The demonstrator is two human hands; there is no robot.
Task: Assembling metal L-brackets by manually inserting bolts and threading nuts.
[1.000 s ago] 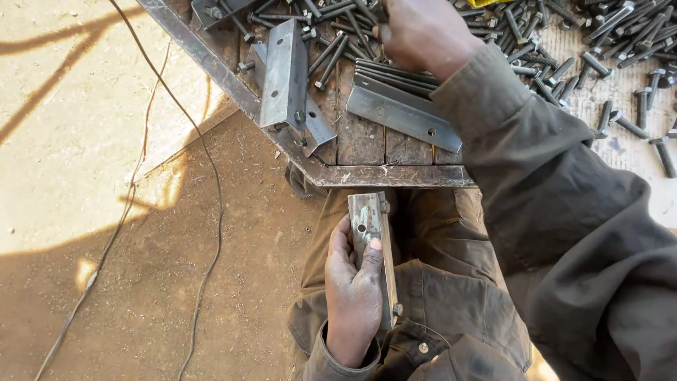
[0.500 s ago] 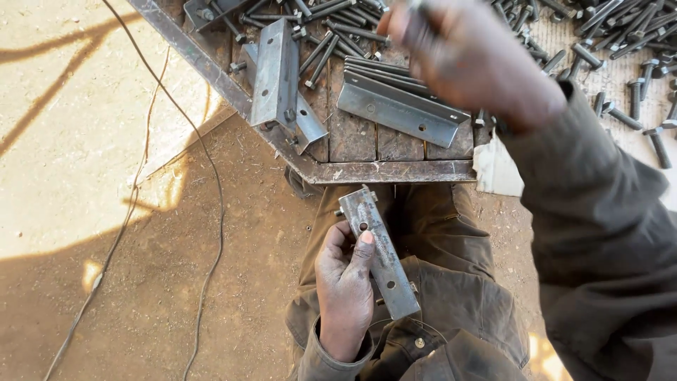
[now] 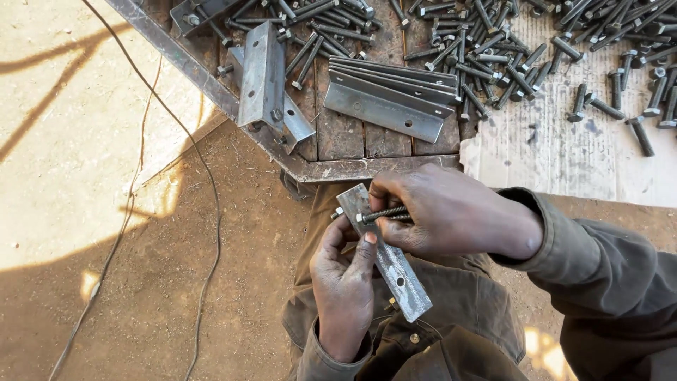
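Note:
My left hand [image 3: 344, 282] grips a flat grey metal bar [image 3: 402, 275] with holes, held slantwise over my lap. My right hand [image 3: 451, 212] holds a dark threaded bolt [image 3: 383, 214] by its shank, its head end against the bar's upper hole. A nut or bolt tip [image 3: 338, 212] sticks out at the bar's left edge. Both hands touch the bar just below the edge of the wooden work board [image 3: 352, 144].
On the board lie a stack of flat metal bars [image 3: 388, 99], an angle bracket assembly [image 3: 264, 81] and several loose bolts [image 3: 493, 56]. More bolts lie on cardboard [image 3: 557, 155] at right. A thin wire [image 3: 204, 197] runs over the dirt floor at left.
My right hand came down from the pile on the board with a bolt and now meets the bar. My left hand tilted the bar and kept hold of it.

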